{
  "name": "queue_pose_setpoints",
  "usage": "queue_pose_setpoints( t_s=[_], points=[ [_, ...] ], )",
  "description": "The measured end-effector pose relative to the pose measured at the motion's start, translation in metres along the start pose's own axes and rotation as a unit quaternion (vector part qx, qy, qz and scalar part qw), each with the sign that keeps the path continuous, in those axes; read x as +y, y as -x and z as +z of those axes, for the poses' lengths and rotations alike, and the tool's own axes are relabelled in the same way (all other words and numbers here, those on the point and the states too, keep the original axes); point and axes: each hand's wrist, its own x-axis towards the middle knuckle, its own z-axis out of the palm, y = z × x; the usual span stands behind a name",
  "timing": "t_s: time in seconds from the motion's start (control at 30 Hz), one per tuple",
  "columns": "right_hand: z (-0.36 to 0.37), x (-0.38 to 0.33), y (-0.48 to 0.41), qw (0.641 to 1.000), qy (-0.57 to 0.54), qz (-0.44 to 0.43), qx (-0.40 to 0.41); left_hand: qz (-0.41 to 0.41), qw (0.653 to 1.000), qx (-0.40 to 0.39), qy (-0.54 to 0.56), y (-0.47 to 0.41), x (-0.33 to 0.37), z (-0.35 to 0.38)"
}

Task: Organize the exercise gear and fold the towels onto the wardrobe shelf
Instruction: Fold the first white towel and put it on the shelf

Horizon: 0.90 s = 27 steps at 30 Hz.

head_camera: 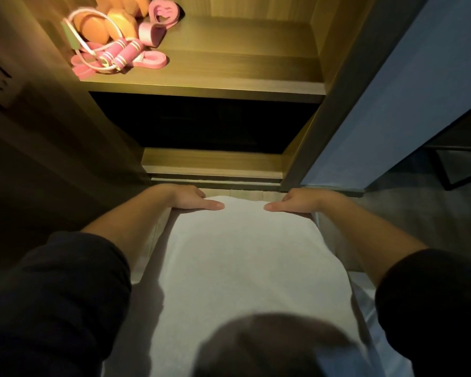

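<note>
A white towel (245,254) hangs spread out in front of me, below the wardrobe. My left hand (193,200) holds its top left edge, thumb on the near face and fingers behind it. My right hand (294,201) holds the top right edge the same way. Up on the lit wardrobe shelf (229,69) lies the exercise gear at the left: a pink skipping rope (120,54), pink resistance bands (162,13) and orange pieces (95,29).
The shelf's right half is bare wood. Below it is a dark compartment (201,123) and a lower wooden ledge (212,161). A blue wall or door (408,104) stands at the right, with a dark frame on the floor (460,164) beyond.
</note>
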Motion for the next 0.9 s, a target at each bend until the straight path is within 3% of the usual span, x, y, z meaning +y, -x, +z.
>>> queue_pose_setpoints(
  t_s=[0.13, 0.23, 0.33, 0.47, 0.53, 0.63, 0.7, 0.77, 0.83, 0.9],
  points=[
    [0.007, 0.022, 0.012, 0.984, -0.171, 0.051, 0.027, -0.032, 0.977, 0.007, 0.212, 0.005, -0.022, 0.017],
    [0.031, 0.044, 0.015, 0.943, -0.314, 0.108, -0.026, -0.088, 0.907, -0.047, 0.409, 0.013, -0.033, 0.042],
    [0.043, 0.049, 0.023, 0.92, -0.367, 0.132, -0.043, -0.138, 0.853, -0.044, 0.502, 0.016, -0.039, 0.062],
    [0.042, 0.048, 0.037, 0.904, -0.409, 0.125, -0.018, -0.174, 0.829, -0.009, 0.531, 0.028, -0.035, 0.069],
    [0.041, 0.043, 0.041, 0.889, -0.434, 0.14, 0.031, -0.205, 0.846, 0.099, 0.482, 0.029, -0.026, 0.07],
    [0.042, 0.023, 0.04, 0.878, -0.401, 0.15, 0.214, -0.212, 0.835, 0.299, 0.411, 0.028, -0.008, 0.071],
    [0.037, 0.011, 0.039, 0.877, -0.363, 0.135, 0.285, -0.188, 0.831, 0.346, 0.393, 0.026, -0.003, 0.065],
    [0.031, 0.011, 0.039, 0.889, -0.359, 0.132, 0.251, -0.188, 0.837, 0.286, 0.428, 0.026, -0.005, 0.058],
    [0.031, 0.015, 0.047, 0.909, -0.367, 0.146, 0.137, -0.187, 0.85, 0.156, 0.468, 0.035, -0.01, 0.058],
    [0.034, 0.016, 0.052, 0.931, -0.315, 0.149, 0.111, -0.214, 0.862, 0.14, 0.437, 0.039, -0.01, 0.063]
  ],
)
